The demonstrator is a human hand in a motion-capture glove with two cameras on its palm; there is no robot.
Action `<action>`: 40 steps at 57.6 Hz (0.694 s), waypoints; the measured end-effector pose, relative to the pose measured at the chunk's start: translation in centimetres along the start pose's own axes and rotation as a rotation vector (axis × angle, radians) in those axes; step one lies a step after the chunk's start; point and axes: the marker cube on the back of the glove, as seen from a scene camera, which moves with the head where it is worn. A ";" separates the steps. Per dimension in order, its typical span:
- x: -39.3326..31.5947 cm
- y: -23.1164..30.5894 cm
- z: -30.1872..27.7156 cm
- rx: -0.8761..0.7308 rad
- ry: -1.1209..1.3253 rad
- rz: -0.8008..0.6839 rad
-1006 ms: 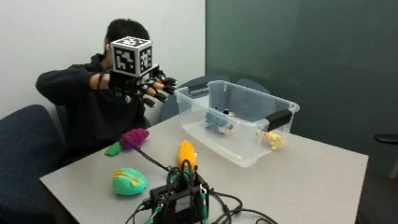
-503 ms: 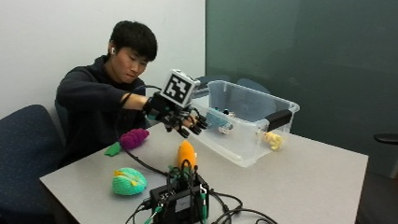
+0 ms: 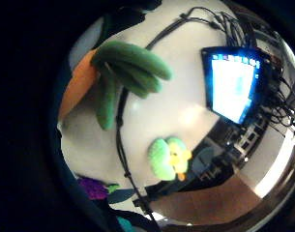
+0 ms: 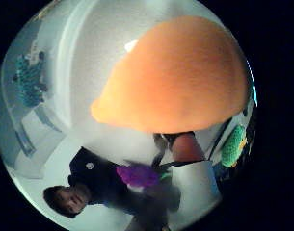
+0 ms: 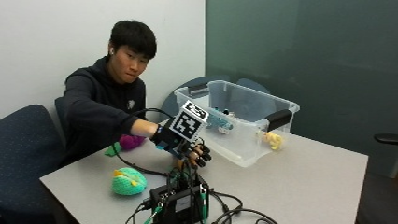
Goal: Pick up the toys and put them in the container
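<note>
Status: task partly done. The clear container (image 5: 249, 135) stands on the table (image 5: 311, 182) with a teal toy (image 5: 219, 122) inside it; a yellow toy (image 5: 272, 139) shows at its near wall, but whether it lies in or just outside cannot be told.

Three toys are left on the table. The carrot toy (image 4: 175, 77), orange with green leaves (image 3: 123, 72), lies just under the gloved right hand (image 5: 187, 144), beside the black device (image 5: 180, 205) and its cables. It fills the thumb side palm view, so it is very close to the palm. The hand's fingers curl downward over it; whether they have closed round it cannot be made out.

The round green toy (image 5: 129, 181) sits near the table edge, and the purple toy (image 5: 131, 141) lies beside the person's sleeve. Both are untouched.

Judgement: the carrot is the toy in hand for this step; two more follow.
</note>
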 end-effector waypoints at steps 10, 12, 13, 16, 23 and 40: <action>-0.8 -0.4 1.3 0.054 -0.050 -0.035; -0.9 -0.4 1.4 0.067 -0.063 -0.038; -0.9 -0.3 1.4 0.073 -0.067 -0.039; -0.8 -0.2 1.5 0.086 -0.082 -0.045; -0.9 0.0 1.9 0.151 -0.164 -0.064; -0.9 2.4 -0.3 0.576 -0.299 -0.022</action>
